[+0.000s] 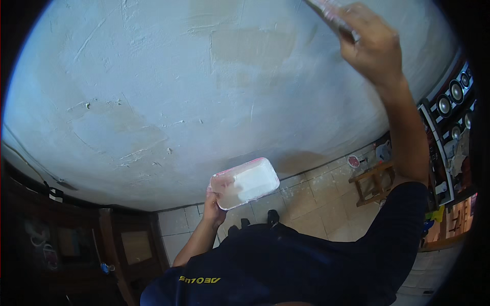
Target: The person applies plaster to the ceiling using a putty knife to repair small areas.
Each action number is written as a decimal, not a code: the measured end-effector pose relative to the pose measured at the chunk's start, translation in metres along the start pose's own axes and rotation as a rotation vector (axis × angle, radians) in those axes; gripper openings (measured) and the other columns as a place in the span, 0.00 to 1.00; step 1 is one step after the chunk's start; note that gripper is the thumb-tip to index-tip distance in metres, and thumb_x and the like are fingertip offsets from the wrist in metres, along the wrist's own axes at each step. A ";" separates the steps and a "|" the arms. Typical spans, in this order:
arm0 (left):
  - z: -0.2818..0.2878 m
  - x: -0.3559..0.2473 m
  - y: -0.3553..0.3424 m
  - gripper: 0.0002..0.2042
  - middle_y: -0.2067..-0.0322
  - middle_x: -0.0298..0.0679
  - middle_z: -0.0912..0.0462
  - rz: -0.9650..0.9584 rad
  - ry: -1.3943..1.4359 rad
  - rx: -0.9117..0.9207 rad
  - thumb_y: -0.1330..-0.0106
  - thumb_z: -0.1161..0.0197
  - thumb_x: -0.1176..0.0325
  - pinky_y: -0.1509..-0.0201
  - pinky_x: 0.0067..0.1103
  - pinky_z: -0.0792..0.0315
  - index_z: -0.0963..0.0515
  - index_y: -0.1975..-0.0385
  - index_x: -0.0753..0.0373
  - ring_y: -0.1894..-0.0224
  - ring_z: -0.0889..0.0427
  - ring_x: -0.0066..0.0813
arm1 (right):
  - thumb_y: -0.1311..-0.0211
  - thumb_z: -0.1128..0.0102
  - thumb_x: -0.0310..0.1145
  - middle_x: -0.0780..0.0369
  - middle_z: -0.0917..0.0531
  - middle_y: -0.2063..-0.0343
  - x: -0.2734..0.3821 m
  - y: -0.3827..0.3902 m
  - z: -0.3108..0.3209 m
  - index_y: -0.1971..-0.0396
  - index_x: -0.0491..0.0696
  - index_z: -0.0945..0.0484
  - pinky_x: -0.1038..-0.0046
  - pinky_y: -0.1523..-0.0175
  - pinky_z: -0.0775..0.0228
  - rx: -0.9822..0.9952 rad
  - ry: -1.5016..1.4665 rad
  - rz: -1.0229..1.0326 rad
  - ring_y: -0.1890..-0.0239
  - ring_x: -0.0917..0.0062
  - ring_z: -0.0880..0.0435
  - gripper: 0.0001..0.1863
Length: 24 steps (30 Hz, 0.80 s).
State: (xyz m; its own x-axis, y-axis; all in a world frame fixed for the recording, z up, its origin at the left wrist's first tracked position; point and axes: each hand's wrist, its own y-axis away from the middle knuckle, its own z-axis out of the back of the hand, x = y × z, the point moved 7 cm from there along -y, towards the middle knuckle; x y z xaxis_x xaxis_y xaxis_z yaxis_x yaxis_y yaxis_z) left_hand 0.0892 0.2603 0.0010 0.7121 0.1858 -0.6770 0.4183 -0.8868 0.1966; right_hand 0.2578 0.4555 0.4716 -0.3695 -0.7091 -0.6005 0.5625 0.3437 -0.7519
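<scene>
My left hand (212, 211) grips the left end of a shallow rectangular tray (222, 193) with a pinkish rim, held low in front of my body. White putty (258, 179) fills much of the tray, mostly toward its right side. High at the upper right, my right hand (372, 47) is closed round a putty-smeared putty knife (331, 13). Its far end runs out of the top of the view, so contact with the wall cannot be judged. The pale wall (178, 97) carries beige patches, ridges and small lumps.
A dark wooden cabinet (109, 245) stands at the lower left. To the right are a small wooden stool (375, 183), a red-and-white round object (353, 161) and a rack of speakers (449, 99). White spots mark the tiled floor (316, 206). A cable (25, 158) runs along the left.
</scene>
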 end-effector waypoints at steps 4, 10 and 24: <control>0.002 0.006 -0.003 0.29 0.45 0.44 0.29 0.035 0.020 -0.006 0.45 0.49 0.65 0.37 0.41 0.35 0.36 0.39 0.60 0.41 0.29 0.43 | 0.62 0.35 0.21 0.59 0.17 0.60 0.012 0.008 -0.011 0.59 0.47 0.18 0.73 0.60 0.22 0.070 0.078 -0.012 0.66 0.67 0.17 0.22; -0.002 0.011 -0.009 0.29 0.45 0.44 0.29 0.062 0.035 0.014 0.46 0.49 0.65 0.38 0.40 0.34 0.36 0.40 0.60 0.41 0.29 0.42 | 0.50 0.40 0.31 0.63 0.20 0.66 0.099 0.082 -0.049 0.58 0.50 0.17 0.79 0.75 0.25 0.129 0.080 0.028 0.67 0.75 0.19 0.16; -0.009 0.018 -0.012 0.25 0.45 0.44 0.27 0.044 -0.020 0.060 0.42 0.52 0.67 0.38 0.37 0.33 0.34 0.41 0.62 0.42 0.27 0.41 | 0.57 0.42 0.26 0.67 0.21 0.70 0.090 0.098 -0.057 0.61 0.54 0.17 0.73 0.74 0.23 0.363 -0.304 -0.119 0.70 0.75 0.20 0.18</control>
State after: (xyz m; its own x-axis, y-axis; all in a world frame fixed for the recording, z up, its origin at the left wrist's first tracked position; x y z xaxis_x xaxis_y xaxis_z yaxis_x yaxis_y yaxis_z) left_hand 0.1022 0.2786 -0.0074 0.7174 0.1386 -0.6828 0.3520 -0.9178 0.1835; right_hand 0.2374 0.4598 0.3285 -0.2447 -0.8967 -0.3689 0.7711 0.0507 -0.6347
